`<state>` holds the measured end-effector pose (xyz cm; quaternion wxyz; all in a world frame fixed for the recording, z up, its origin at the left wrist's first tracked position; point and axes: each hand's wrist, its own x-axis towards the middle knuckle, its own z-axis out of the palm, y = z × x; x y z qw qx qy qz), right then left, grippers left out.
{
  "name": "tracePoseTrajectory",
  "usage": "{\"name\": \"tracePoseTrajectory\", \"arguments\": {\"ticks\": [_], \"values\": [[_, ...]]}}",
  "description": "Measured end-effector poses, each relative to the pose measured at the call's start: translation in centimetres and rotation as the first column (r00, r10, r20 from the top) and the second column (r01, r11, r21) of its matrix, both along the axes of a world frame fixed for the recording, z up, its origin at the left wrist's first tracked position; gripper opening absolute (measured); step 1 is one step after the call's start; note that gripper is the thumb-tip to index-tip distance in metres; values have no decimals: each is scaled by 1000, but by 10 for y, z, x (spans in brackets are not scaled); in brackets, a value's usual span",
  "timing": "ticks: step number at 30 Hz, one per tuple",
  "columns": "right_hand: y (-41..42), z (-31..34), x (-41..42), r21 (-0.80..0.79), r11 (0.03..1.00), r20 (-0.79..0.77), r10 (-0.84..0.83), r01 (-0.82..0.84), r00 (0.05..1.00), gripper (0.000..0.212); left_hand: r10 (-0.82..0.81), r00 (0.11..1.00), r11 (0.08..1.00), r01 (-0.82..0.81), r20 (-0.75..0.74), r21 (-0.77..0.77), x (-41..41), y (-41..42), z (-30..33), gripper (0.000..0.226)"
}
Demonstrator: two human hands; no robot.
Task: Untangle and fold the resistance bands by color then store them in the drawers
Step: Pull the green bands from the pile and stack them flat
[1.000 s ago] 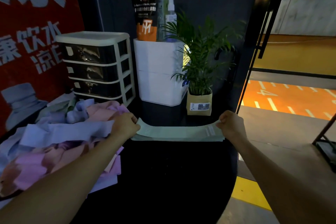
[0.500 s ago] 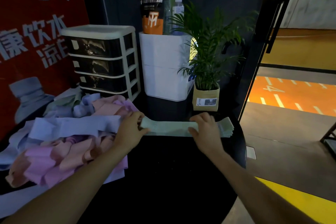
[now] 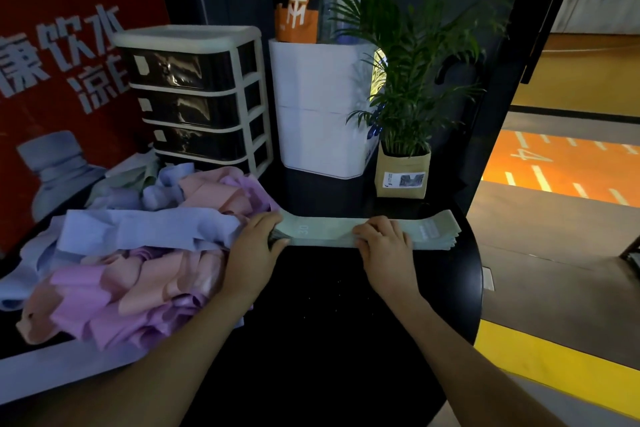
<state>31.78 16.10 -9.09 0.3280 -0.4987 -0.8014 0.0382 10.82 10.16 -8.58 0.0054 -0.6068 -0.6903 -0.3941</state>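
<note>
Where it happens: dim room, round black tabletop [image 3: 332, 322]; orange floor right.
Edges: table rim curves just past stack's right end.
Stack: folded pale-green resistance bands [image 3: 367, 231], long axis left-right, near black-and-cream drawer unit [image 3: 194, 97].
Left hand [image 3: 254, 250]: fingers clamp left end.
Right hand [image 3: 384, 246]: fingers curled, gripping middle.
Pile: tangled pink, purple, blue bands [image 3: 131, 253] left.

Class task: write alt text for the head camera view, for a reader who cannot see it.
Two hands, left hand and right hand, hold a stack of green bands flat on a black table, beside a tangled pile of bands and closed drawers.
</note>
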Motion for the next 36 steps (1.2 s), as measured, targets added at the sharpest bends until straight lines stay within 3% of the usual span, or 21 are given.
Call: {"name": "tracePoseTrajectory", "arguments": {"ticks": [11, 19, 25, 36], "values": [[-1, 1, 0, -41, 999, 50, 7, -5, 999, 19, 1, 1000, 1000, -1, -22, 3, 1, 0, 0, 36], [-11, 14, -6, -118, 993, -8, 12, -13, 1000, 27, -102, 993, 995, 100, 65, 22, 3, -4, 23, 27], [-25, 40, -54, -125, 984, -54, 122, -128, 991, 27, -154, 987, 987, 151, 55, 55, -12, -29, 51, 18], [-39, 86, -178, -112, 937, -39, 329, -331, 944, 30, 128, 992, 991, -128, 9, -36, -130, -80, 83, 22]]}}
